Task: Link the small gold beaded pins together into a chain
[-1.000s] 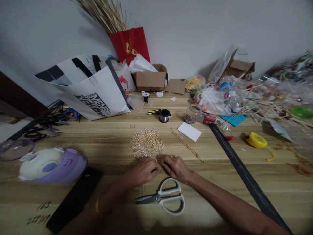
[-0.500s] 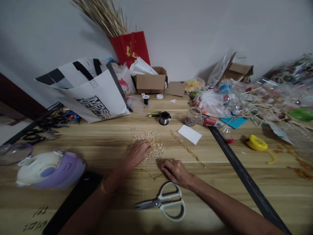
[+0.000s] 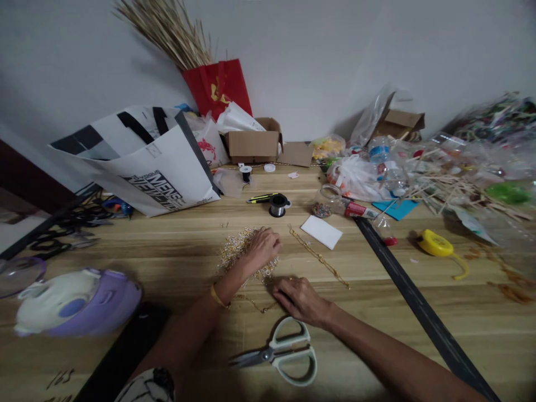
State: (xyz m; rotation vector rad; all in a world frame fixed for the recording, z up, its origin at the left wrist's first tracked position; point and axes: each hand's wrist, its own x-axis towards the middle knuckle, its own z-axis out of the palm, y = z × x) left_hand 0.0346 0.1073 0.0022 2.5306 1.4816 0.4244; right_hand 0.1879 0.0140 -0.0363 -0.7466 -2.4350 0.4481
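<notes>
A pile of small gold and clear beads or charms lies mid-table. Over its right part is my left hand, fingers curled down; whatever they pinch is too small to make out. Just below and right of the pile, my right hand rests on the table with bent fingers, at the end of a thin gold chain. Its fingertips are closed on something hidden, perhaps the chain's end. Another gold chain stretches to the right, beside a white card. Scissors with pale handles lie nearest me.
Wire spools and a cutter lie behind the pile. To the left are a white paper bag, pliers and a purple-and-white case. A bead jar, yellow tape measure and plastic bottles are right.
My left hand has moved right and slightly up across the pile, from its left-centre to its right edge. My right hand stays in nearly the same place. The view has shifted slightly.
</notes>
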